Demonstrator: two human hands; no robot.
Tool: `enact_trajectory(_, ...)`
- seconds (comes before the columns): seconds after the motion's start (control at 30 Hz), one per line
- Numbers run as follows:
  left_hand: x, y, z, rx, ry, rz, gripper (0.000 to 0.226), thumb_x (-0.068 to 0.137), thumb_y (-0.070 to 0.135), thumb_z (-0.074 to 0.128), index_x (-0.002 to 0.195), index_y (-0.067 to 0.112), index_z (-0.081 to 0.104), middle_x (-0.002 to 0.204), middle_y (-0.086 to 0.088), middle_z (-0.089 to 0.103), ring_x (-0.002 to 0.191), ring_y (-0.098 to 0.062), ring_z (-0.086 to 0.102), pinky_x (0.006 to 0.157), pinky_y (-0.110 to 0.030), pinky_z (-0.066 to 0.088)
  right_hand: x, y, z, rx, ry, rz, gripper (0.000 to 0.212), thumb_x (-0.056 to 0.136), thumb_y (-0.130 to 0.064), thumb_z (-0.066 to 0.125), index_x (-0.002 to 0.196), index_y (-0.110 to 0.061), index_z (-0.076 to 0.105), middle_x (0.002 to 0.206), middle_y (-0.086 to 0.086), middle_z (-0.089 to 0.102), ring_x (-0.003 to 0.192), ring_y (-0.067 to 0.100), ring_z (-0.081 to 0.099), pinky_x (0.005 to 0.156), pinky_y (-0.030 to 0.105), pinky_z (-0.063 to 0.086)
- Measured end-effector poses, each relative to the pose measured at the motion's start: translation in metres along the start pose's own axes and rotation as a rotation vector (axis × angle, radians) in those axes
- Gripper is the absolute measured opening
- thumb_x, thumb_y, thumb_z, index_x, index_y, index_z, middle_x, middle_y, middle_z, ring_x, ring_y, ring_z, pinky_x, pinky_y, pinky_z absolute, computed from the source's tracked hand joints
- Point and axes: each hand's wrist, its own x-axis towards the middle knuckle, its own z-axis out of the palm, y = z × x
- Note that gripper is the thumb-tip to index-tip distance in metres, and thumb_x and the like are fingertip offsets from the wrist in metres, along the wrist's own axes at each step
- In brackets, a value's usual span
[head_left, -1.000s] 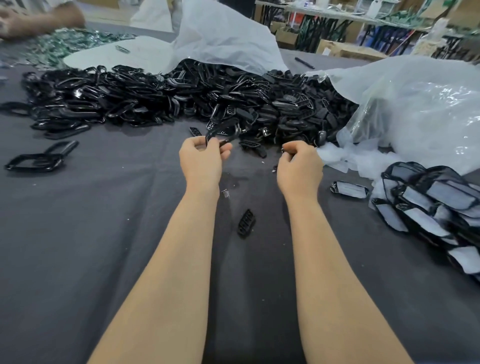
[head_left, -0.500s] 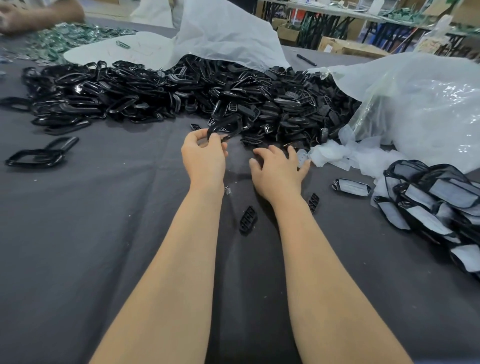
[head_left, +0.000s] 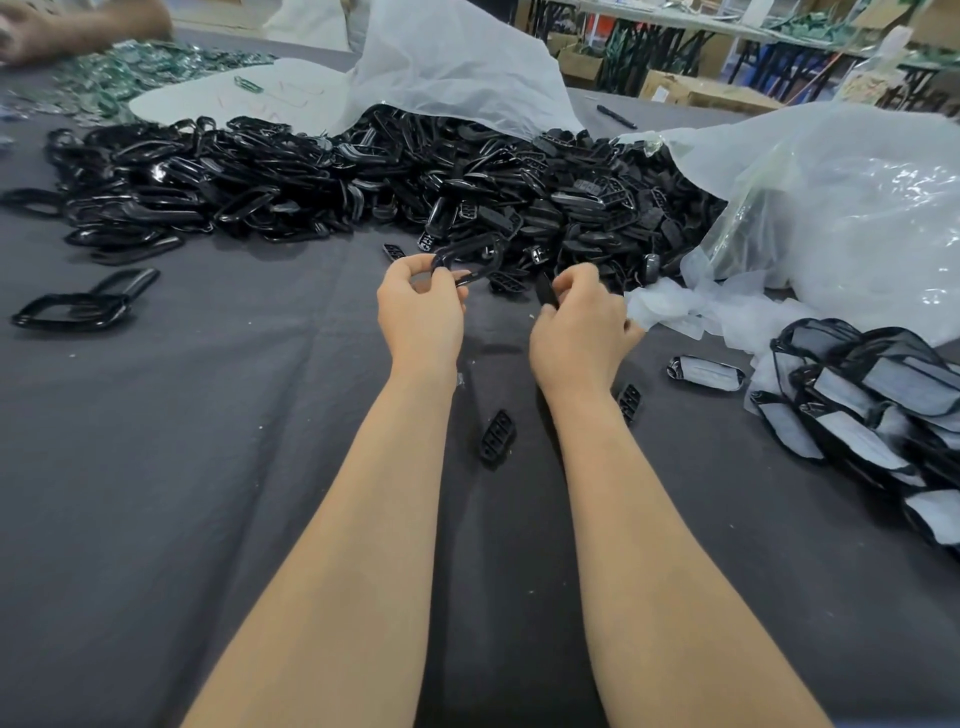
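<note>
**Head view:** A worker's bare forearms stretch across a grey cloth (head_left: 156, 467) toward a long heap of black plastic parts (head_left: 363, 176). At the heap's near edge, the left hand (head_left: 421, 317) pinches a black oval frame (head_left: 470, 260) between thumb and curled fingers. The frame is held clear of the cloth, its far end over the heap's fringe.

Just to the right, also at the heap's near edge, the right hand (head_left: 579, 332) curls its fingers round a small dark plastic piece (head_left: 545, 293). Only a short end shows above the knuckles, and its shape cannot be made out. The two hands are near each other but apart.

On the near side of the heap, a slotted black insert (head_left: 497, 435) lies on the cloth between the forearms. A second insert (head_left: 629, 401) lies just beside the right wrist. Nearer than the heap's left end, a small stack of black frames (head_left: 72, 309) rests well apart from the hands.

A white plastic bag (head_left: 457, 57) drapes over the heap's far side, and a clear plastic bag (head_left: 841, 218) bulges at its right end. Nearer than that end sits a pile of film-wrapped parts (head_left: 872, 395). A single wrapped part (head_left: 706, 371) lies between that pile and the right hand.

Beyond the heap's left end, another person's hand (head_left: 78, 26) rests by scattered green pieces (head_left: 130, 73).
</note>
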Motion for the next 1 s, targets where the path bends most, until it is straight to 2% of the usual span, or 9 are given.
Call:
enact_trajectory(0.13, 0.0, -0.001, 0.001, 0.042, -0.019, 0.027, 0.018, 0.097, 0.005, 0.047, 0.094, 0.023, 0.05, 0.079, 0.008, 0.064, 0.068, -0.005, 0.059, 0.076, -0.028, 0.054, 0.001, -0.008, -0.01, 0.565, -0.022, 0.014, 0.027, 0.091, -0.008, 0.056, 0.117, -0.008, 0.062, 0.096, -0.001, 0.064, 0.09, 0.012, 0.059, 0.087, 0.027, 0.048)
enact_trajectory(0.23, -0.001, -0.002, 0.003, 0.061, -0.035, 0.038, 0.02, 0.097, 0.005, 0.048, 0.091, 0.025, 0.05, 0.079, 0.008, 0.064, 0.067, -0.004, 0.06, 0.08, -0.032, 0.055, 0.002, -0.01, -0.012, 0.924, -0.165, 0.207, 0.014, 0.092, -0.011, 0.06, 0.104, -0.013, 0.065, 0.084, -0.007, 0.064, 0.068, 0.0, 0.058, 0.067, 0.015, 0.049)
enact_trajectory(0.37, -0.001, -0.002, 0.004, 0.06, -0.039, 0.043, 0.015, 0.097, 0.005, 0.048, 0.098, 0.02, 0.051, 0.079, 0.006, 0.064, 0.065, -0.003, 0.061, 0.074, -0.027, 0.056, 0.003, -0.01, -0.011, 1.098, -0.26, 0.325, 0.01, 0.091, -0.014, 0.063, 0.088, -0.023, 0.061, 0.074, -0.008, 0.061, 0.058, 0.0, 0.057, 0.056, 0.015, 0.046)
enact_trajectory(0.53, -0.001, -0.002, 0.004, 0.049, -0.04, 0.035, 0.014, 0.097, 0.004, 0.046, 0.1, 0.017, 0.051, 0.081, 0.004, 0.064, 0.066, -0.003, 0.061, 0.072, -0.023, 0.056, 0.002, -0.01, -0.013, 1.207, -0.264, 0.367, 0.012, 0.092, -0.008, 0.059, 0.085, -0.018, 0.058, 0.054, -0.005, 0.052, 0.041, 0.005, 0.037, 0.042, 0.016, 0.032)
enact_trajectory(0.67, -0.001, -0.003, 0.004, 0.085, -0.035, 0.048, 0.014, 0.097, 0.006, 0.048, 0.102, 0.018, 0.052, 0.084, 0.002, 0.064, 0.069, -0.005, 0.062, 0.079, -0.029, 0.057, 0.003, -0.015, -0.021, 1.454, -0.356, 0.52, 0.011, 0.096, -0.015, 0.053, 0.091, -0.007, 0.058, 0.059, 0.002, 0.068, 0.047, 0.006, 0.059, 0.045, 0.015, 0.049)
enact_trajectory(0.77, -0.001, -0.004, 0.004, 0.101, -0.045, 0.061, 0.016, 0.096, 0.006, 0.049, 0.1, 0.02, 0.052, 0.082, 0.003, 0.063, 0.07, -0.006, 0.063, 0.081, -0.032, 0.058, 0.006, -0.013, -0.02, 1.39, -0.303, 0.522, 0.02, 0.094, -0.026, 0.059, 0.093, -0.006, 0.059, 0.069, 0.004, 0.066, 0.055, 0.008, 0.062, 0.052, 0.017, 0.053)
enact_trajectory(0.83, 0.0, -0.004, 0.004, 0.117, -0.058, 0.068, 0.018, 0.095, 0.006, 0.05, 0.097, 0.023, 0.052, 0.08, 0.003, 0.063, 0.072, -0.007, 0.064, 0.084, -0.035, 0.058, 0.004, -0.011, -0.016, 1.235, -0.241, 0.414, 0.006, 0.093, -0.01, 0.059, 0.098, -0.007, 0.056, 0.078, 0.005, 0.06, 0.057, 0.005, 0.06, 0.056, 0.017, 0.053)
enact_trajectory(0.9, -0.001, -0.004, 0.004, 0.148, -0.071, 0.083, 0.019, 0.095, 0.007, 0.052, 0.095, 0.026, 0.052, 0.078, 0.004, 0.064, 0.077, -0.011, 0.064, 0.086, -0.039, 0.057, 0.002, -0.008, -0.013, 1.083, -0.178, 0.281, 0.018, 0.092, 0.002, 0.055, 0.105, -0.009, 0.051, 0.083, 0.005, 0.058, 0.056, 0.003, 0.061, 0.06, 0.017, 0.054)
enact_trajectory(1.0, -0.002, -0.004, 0.004, 0.182, -0.09, 0.112, 0.019, 0.095, 0.01, 0.053, 0.092, 0.028, 0.052, 0.078, 0.004, 0.065, 0.082, -0.015, 0.065, 0.088, -0.041, 0.055, 0.001, -0.008, -0.013, 0.946, -0.112, 0.15, 0.023, 0.09, 0.003, 0.056, 0.105, -0.01, 0.045, 0.082, 0.002, 0.06, 0.054, 0.002, 0.062, 0.064, 0.02, 0.056)
